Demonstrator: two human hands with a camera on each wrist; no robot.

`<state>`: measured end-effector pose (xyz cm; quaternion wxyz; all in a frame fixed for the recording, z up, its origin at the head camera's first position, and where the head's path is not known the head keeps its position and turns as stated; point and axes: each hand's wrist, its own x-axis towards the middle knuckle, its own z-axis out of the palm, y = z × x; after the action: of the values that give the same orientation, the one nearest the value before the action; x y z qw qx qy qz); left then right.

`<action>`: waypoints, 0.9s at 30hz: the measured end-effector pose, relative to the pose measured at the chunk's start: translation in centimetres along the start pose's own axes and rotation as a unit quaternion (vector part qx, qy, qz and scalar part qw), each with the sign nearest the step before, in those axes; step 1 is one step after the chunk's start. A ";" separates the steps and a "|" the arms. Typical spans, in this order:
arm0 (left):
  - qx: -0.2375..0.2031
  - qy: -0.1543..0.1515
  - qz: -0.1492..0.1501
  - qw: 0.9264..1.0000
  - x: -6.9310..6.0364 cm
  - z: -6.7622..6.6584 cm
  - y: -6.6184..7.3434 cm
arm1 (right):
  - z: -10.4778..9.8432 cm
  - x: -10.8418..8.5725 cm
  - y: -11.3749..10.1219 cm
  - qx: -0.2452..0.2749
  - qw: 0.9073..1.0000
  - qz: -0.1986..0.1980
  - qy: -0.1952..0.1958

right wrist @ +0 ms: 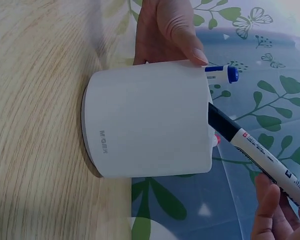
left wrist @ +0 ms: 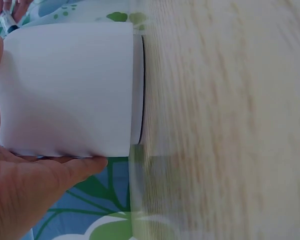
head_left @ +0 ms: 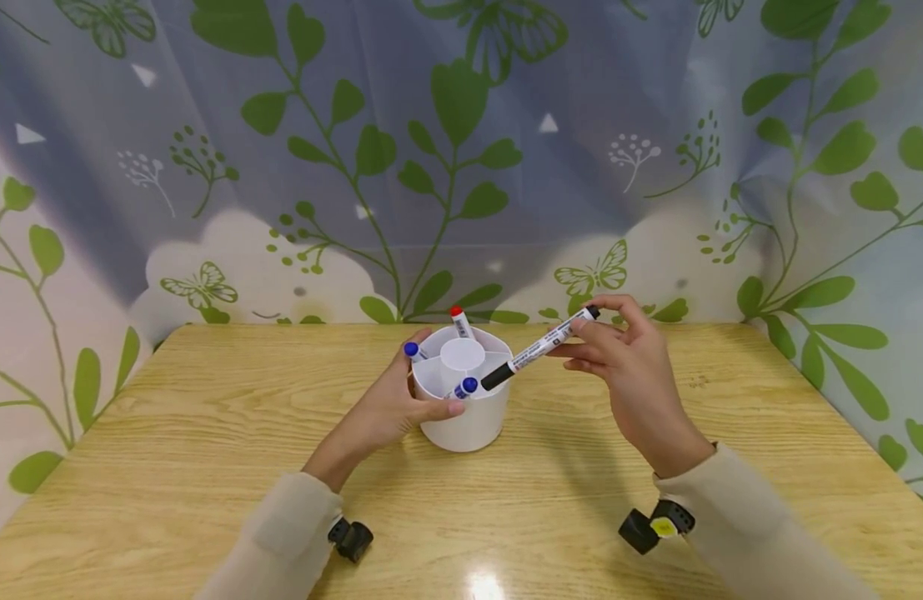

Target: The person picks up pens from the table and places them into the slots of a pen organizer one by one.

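Note:
A round white pen holder [head_left: 464, 429] with divided compartments stands upright on the table. My left hand [head_left: 386, 404] grips its left side, thumb at the front near the rim; in the left wrist view, fingers lie along the wall of the holder [left wrist: 70, 90]. Between its thumb and fingers my right hand [head_left: 641, 387] pinches a black-and-white marker [head_left: 547, 342], slanted with its black cap down at the holder's right rim. In the right wrist view, the rim hides the tip of the marker [right wrist: 270, 162]. Two blue-capped markers [head_left: 469, 386] and one red-ended marker [head_left: 461, 323] stand inside.
The wooden table [head_left: 228, 392] spreads around the holder. A leaf-patterned curtain [head_left: 401, 208] hangs behind and at both sides. Each wrist carries a small black camera [head_left: 351, 539] on a strap.

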<state>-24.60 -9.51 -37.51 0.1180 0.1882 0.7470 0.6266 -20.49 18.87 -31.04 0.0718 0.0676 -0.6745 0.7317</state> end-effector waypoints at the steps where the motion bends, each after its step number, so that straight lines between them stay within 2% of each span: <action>1: 0.001 0.000 0.002 1.000 0.0 0.0 0.0 | 0.1 0.2 0.1 -0.003 1.000 0.002 0.002; 11: 0.004 -0.008 0.020 1.000 0.1 0.1 0.0 | 1.1 1.4 1.0 -0.049 0.998 0.035 0.000; 18: 0.002 -0.008 0.008 1.000 0.0 0.0 0.0 | 1.9 2.1 1.7 -0.081 0.996 0.047 -0.003; 27: 0.003 -0.010 0.008 1.000 -0.1 -0.1 0.0 | 3.0 2.4 2.2 -0.108 0.993 0.050 -0.005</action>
<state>-24.57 -9.59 -37.53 0.1200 0.2006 0.7465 0.6230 -23.28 15.71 -32.52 0.0385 0.0295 -0.7525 0.6568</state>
